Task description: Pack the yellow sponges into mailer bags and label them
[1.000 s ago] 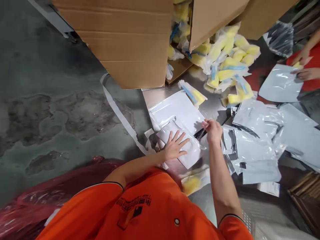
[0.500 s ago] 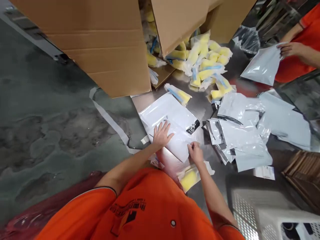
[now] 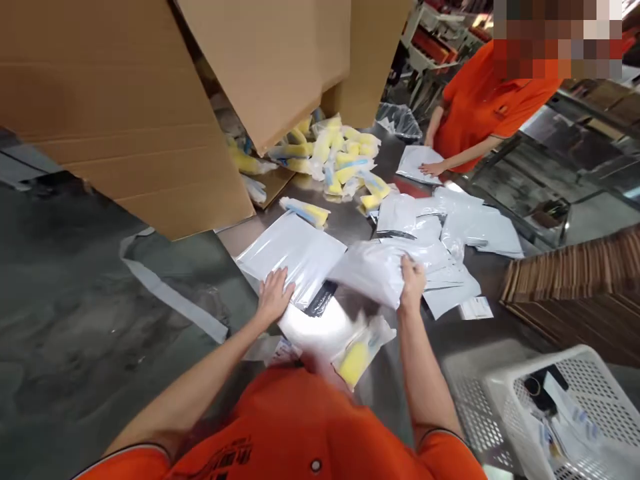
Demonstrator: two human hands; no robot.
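Note:
My left hand (image 3: 273, 297) lies flat with fingers spread on a glossy white poly mailer (image 3: 290, 257), holding nothing. My right hand (image 3: 413, 283) grips the edge of a second white mailer (image 3: 370, 270) and lifts it off the steel table (image 3: 360, 227). A black strip (image 3: 320, 298) shows between the two mailers. Close to my body, a bagged yellow sponge (image 3: 355, 360) lies just below the raised mailer. A heap of bagged yellow sponges (image 3: 335, 153) lies farther off, beyond both hands.
Large cardboard box flaps (image 3: 125, 113) overhang the table's far left. Loose mailers (image 3: 450, 227) lie to the right. A co-worker (image 3: 480, 113) in an orange shirt has a hand (image 3: 433, 169) on another mailer (image 3: 417, 163). A white plastic basket (image 3: 555, 413) stands low right, beside stacked cardboard (image 3: 570, 280).
My right hand has lifted the mailer off the table, and the view has swung, showing more of the room. The co-worker's hand has moved down onto a mailer lying on the table.

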